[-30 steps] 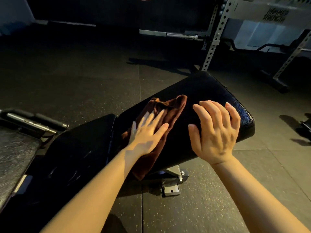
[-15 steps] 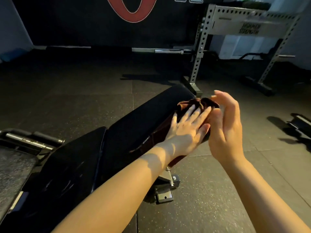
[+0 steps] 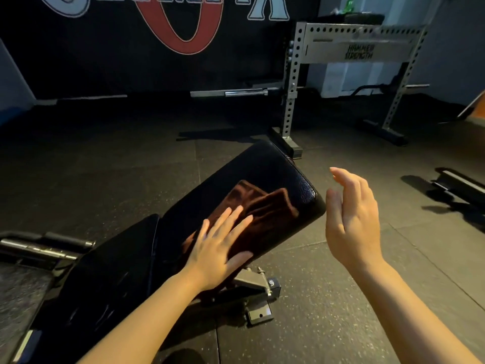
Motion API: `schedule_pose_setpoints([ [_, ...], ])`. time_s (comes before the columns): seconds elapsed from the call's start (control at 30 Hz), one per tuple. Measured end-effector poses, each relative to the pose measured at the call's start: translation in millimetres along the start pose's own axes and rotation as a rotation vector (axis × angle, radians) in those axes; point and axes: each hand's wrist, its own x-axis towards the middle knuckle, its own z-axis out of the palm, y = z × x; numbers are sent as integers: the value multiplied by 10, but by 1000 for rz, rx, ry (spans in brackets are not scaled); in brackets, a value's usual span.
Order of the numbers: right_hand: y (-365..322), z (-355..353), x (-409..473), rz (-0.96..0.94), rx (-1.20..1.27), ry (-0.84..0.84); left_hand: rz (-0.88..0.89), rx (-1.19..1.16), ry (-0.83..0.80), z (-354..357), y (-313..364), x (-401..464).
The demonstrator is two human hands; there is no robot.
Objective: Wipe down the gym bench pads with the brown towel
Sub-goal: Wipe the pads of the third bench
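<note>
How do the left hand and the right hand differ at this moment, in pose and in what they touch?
The left hand lies flat, palm down, pressing the brown towel onto the bench pad; the right hand hangs in the air beside the pad's end and touches nothing. The left hand's fingers are spread and straight; the right hand stands on edge with its fingers loosely bent. Both are bare, and neither grips anything.

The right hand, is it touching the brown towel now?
No, the right hand is raised in the air beside the bench pad, while only the left hand presses flat on the brown towel.
</note>
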Motion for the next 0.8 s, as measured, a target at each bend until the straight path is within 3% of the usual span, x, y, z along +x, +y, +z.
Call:
schedule_pose_setpoints([
  [0.17,22,-13,-155,42,32,-41,-65,16,-6,-3,-28,-252],
  [0.4,30,-56,-97,88,126,-33,216,171,102,-21,297,237],
  [0.63,-51,92,85,114,184,15,223,406,-15,-97,983,1007],
  [0.8,-157,178,70,-6,159,-9,118,117,62,-134,734,738],
])
